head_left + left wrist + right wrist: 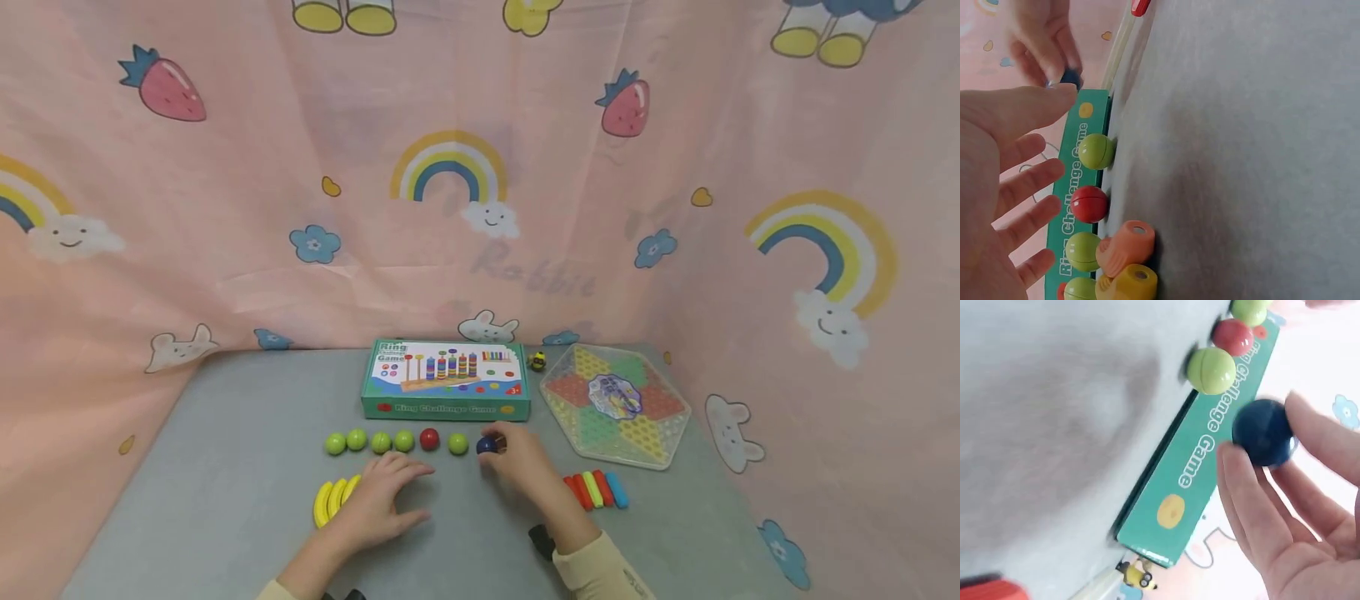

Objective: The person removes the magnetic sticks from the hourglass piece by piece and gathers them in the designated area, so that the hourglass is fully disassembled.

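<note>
My right hand (527,465) pinches a dark blue ball (1264,432) between thumb and fingertips, at the right end of a row of balls. In that row, a green ball (458,443) is nearest to it, then a red ball (429,439) and several more green balls (357,439) toward the left. My left hand (369,510) holds nothing; its fingers are spread in front of the row. It partly covers a group of yellow curved pieces (322,503). An orange piece (1127,245) and a yellow piece (1130,284), each with a hole, show in the left wrist view.
Behind the balls lies a green Ring Challenge Game box (446,409). A hexagonal board (617,398) with coloured triangles is at the right, with a small yellow-and-black figure (537,361) between them. Red, yellow and blue sticks (598,489) lie beside the right forearm. A printed pink cloth (450,275) hangs behind.
</note>
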A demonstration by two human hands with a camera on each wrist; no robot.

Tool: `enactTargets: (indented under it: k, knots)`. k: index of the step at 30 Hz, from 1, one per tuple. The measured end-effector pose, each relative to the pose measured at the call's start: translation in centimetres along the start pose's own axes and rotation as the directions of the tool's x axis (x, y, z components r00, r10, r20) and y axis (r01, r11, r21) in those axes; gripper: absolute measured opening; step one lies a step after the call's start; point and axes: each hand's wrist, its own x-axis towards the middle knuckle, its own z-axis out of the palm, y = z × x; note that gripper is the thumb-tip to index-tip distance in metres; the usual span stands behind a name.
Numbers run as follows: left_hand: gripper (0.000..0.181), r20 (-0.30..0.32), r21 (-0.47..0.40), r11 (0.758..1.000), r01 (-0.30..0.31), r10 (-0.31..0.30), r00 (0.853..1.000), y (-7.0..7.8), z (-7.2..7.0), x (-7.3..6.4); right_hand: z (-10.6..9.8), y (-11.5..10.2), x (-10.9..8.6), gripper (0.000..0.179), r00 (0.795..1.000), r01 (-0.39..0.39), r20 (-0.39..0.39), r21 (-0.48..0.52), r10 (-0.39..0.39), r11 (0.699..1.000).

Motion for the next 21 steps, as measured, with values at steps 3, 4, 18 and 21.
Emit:
enactTargets:
  k: [3,4,18,21]
  knots:
    - [0.054,-0.024,0.003,1.0,-0.004,0.004,1.0,0.0,-0.1,0.1,0.4,-0.5,1.3,0.032,0.998,-0.008,-0.059,-0.009,0.007,1.0]
    - [0.054,-0.038,-0.003,1.0,-0.016,0.016,0.999,0.0,-0.2,0.1,0.5,-0.6,1.7,0.032,0.997,-0.014,-0.072,-0.018,0.013,1.0]
    - [0.043,-0.123,-0.012,0.999,-0.035,0.033,0.992,-0.3,-0.7,0.0,2.4,0.9,4.1,0.038,0.998,-0.036,-0.045,-0.094,0.032,0.995]
    - [0.042,-0.163,-0.01,1.0,-0.029,0.027,0.986,-0.6,-1.0,-0.5,1.8,0.7,3.5,0.045,0.999,-0.015,-0.036,-0.084,0.012,0.996]
